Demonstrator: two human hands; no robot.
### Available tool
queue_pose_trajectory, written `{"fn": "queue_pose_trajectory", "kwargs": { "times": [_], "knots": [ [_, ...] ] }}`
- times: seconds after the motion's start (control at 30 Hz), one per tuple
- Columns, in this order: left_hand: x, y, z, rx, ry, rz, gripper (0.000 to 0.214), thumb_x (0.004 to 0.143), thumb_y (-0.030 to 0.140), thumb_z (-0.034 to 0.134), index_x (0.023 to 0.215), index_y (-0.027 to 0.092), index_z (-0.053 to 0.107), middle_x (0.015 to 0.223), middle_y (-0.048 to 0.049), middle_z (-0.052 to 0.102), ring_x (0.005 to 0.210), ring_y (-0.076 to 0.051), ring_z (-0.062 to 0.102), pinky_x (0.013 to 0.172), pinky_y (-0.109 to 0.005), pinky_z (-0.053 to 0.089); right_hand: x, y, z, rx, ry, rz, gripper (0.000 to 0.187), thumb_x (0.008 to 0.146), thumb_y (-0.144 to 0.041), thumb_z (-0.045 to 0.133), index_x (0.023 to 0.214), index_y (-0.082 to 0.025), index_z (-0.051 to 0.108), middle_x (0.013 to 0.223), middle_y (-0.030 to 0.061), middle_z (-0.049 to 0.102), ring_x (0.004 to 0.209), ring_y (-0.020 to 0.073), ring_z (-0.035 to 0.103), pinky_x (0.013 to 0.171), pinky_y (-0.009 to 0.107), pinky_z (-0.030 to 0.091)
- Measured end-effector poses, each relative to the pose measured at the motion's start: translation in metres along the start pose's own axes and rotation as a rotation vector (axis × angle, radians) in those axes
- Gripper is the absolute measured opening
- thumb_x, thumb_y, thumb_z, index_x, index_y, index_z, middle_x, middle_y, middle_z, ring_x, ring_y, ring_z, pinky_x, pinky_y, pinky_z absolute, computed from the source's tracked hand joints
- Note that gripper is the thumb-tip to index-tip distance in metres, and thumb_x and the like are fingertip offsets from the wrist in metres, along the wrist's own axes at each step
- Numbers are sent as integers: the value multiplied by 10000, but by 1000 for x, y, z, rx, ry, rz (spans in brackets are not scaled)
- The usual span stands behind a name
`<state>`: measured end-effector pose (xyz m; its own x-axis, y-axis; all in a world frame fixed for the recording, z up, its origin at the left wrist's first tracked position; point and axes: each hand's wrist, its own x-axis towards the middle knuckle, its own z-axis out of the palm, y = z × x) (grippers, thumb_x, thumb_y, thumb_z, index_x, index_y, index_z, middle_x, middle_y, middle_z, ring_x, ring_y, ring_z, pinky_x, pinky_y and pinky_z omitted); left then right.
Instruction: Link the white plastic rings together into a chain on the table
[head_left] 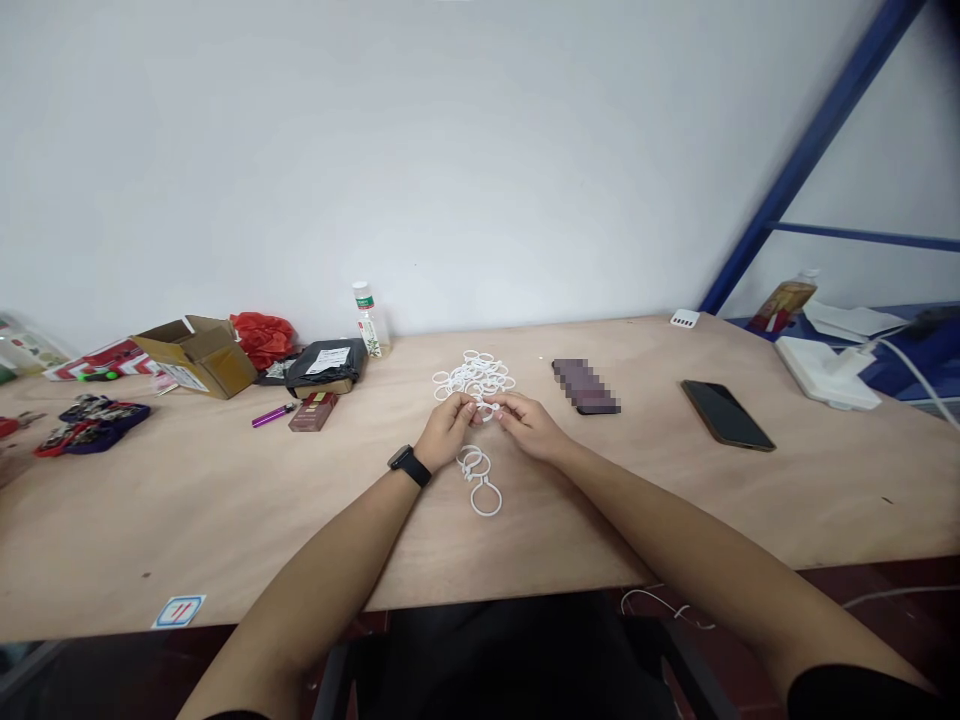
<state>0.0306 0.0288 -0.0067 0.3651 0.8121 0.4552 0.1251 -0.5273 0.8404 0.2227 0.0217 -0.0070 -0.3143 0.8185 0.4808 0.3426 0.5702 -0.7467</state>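
Note:
A pile of small white plastic rings (475, 374) lies on the wooden table (225, 510) ahead of me. My left hand (448, 428), with a black watch on the wrist, and my right hand (529, 424) meet just in front of the pile. Both pinch a white ring (487, 408) between their fingertips. A short chain of linked white rings (480, 480) lies on the table below my hands.
A black phone (726, 414) and a blurred dark phone (586, 386) lie to the right. On the left are a cardboard box (196, 354), a red bag (262, 337), a black parcel (324, 364), a small bottle (367, 320), a purple lighter (273, 415) and a dark red packet (313, 411).

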Motion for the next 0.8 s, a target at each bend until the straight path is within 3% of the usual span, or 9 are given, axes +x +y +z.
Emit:
{"fn": "queue_pose_trajectory", "kwargs": {
  "times": [0.17,0.33,0.57,0.67,0.8],
  "knots": [
    [-1,3,1,18,-23,-5,343,957,473,428,866,162,541,772,-34,629,732,-138,575,736,-284,470,0,2,1,136,-30,128,317,889,-335,497,1117,-172,646,870,41,658,651,141,559,658,291,468],
    [-2,7,0,87,-96,-15,322,960,444,424,871,163,554,781,-33,640,728,-139,573,719,-274,461,1,5,-1,219,-74,153,207,857,-274,488,949,-167,640,783,11,628,647,128,544,643,260,448],
    [-6,6,5,147,-181,-80,320,860,465,590,810,149,609,686,5,591,594,-102,495,563,-218,394,2,10,0,174,-109,88,168,832,-211,481,839,-176,645,763,7,625,713,140,565,688,254,446],
    [-4,4,5,199,-176,20,340,885,459,558,757,151,622,734,-19,609,663,-119,531,632,-240,428,2,8,0,117,-94,76,198,837,-202,469,875,-174,661,807,17,649,732,146,578,712,264,452],
    [2,-7,-4,355,-29,90,350,951,414,451,827,170,670,840,-68,662,841,-178,585,807,-316,467,2,4,-2,10,-38,67,261,827,-169,462,952,-176,691,886,37,689,827,172,614,788,291,460]
  ]
}}
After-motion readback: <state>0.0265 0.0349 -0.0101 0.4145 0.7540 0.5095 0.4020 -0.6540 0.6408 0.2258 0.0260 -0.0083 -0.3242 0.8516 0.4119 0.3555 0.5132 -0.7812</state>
